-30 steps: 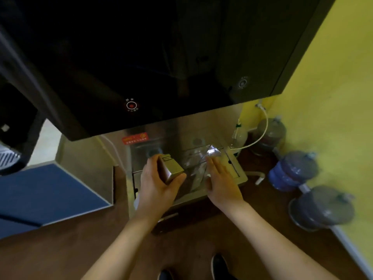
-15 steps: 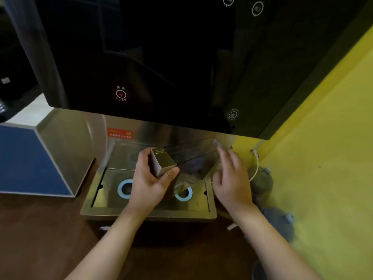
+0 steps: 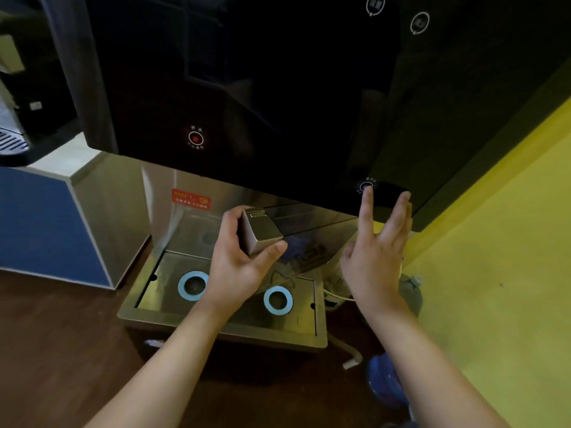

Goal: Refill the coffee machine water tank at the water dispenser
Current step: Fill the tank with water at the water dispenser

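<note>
Two hands share the work here: the left hand [image 3: 238, 267] grips the metallic end block of the clear water tank [image 3: 296, 239], thumb on the near face and fingers wrapped round the far one, and holds it under the water dispenser's [image 3: 278, 88] black panel, above the steel drip tray [image 3: 222, 322] with its two blue-ringed drains. The right hand [image 3: 375, 261] is open and holds nothing; its fingers are spread, and the index fingertip [image 3: 367, 196] reaches up to the small round touch button [image 3: 366, 186] at the panel's lower right. Whether it presses the button or only hovers there cannot be told.

The tank is transparent and hard to read, so its water level is not visible. The step in hand looks to be starting the flow.

To do it well:
- Keep the tank's open top level and directly under the outlet on that side; the nozzle itself is hidden under the panel edge, so the aim should be checked as soon as water runs.
- Expect the tank to grow heavy on a one-handed end grip; bringing the right hand under its far end would steady it.
- The red-lit button [image 3: 195, 138] to the left probably means hot water, so avoid it.
</note>
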A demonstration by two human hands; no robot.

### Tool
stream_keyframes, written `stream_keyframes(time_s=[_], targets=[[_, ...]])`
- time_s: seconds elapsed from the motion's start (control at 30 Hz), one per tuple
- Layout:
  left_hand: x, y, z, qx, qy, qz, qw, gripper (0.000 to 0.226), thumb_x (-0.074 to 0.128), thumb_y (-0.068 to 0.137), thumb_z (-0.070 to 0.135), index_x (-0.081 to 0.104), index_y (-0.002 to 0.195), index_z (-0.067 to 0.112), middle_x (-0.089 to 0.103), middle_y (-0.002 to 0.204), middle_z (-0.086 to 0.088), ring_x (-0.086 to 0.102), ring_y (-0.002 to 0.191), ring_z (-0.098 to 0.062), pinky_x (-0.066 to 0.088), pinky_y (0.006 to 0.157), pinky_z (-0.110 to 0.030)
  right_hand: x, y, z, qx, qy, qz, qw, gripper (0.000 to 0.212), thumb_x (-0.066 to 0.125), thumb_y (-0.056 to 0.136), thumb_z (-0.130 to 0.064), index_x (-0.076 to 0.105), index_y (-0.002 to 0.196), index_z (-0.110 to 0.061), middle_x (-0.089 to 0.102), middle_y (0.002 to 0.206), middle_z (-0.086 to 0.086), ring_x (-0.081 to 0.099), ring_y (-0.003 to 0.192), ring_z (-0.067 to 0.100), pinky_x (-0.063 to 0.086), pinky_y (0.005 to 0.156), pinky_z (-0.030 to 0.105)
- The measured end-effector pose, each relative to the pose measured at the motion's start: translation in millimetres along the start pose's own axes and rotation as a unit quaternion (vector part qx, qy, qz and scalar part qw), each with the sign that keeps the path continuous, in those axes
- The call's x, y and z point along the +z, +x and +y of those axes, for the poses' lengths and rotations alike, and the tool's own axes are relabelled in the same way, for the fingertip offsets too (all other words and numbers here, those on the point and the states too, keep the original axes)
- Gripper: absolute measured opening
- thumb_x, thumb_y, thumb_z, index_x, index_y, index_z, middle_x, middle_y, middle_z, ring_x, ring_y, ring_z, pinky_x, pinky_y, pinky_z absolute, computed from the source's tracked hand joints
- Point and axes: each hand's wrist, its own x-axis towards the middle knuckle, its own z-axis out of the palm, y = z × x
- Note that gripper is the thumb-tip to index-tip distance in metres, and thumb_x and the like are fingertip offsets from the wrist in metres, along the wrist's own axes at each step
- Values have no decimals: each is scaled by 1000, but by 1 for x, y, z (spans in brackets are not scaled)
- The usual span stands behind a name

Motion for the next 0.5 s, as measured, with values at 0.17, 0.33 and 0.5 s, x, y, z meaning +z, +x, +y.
stream_keyframes(time_s=[0.17, 0.33, 0.5], targets=[[2, 2, 5, 14, 3, -5, 1000, 65, 80, 76, 38, 46, 125, 14, 61, 108, -2, 64, 102, -24, 54, 91, -47, 0, 0, 1, 4, 4, -1, 1000, 90, 57, 82, -12, 7, 157, -18, -2, 160, 29, 1, 149, 44, 18, 119, 57], [3, -1, 4, 18, 0, -11, 1000, 70, 80, 74, 41, 44, 129, 15, 60, 112, -4, 63, 103, -24, 55, 89, -49, -2, -1, 2, 5, 18, -2, 1000, 91, 54, 82, -16, 3, 157, -16, -2, 161, 27, 1, 150, 42, 16, 120, 56], [2, -2, 4, 21, 2, -19, 1000, 70, 79, 74, 41, 45, 129, 14, 60, 111, -2, 64, 102, -21, 56, 87, -37, -2, -1, -3, 6, 14, 0, 1000, 95, 58, 82, -13, -1, 157, -18, -3, 160, 29, 1, 149, 43, 15, 121, 54]])
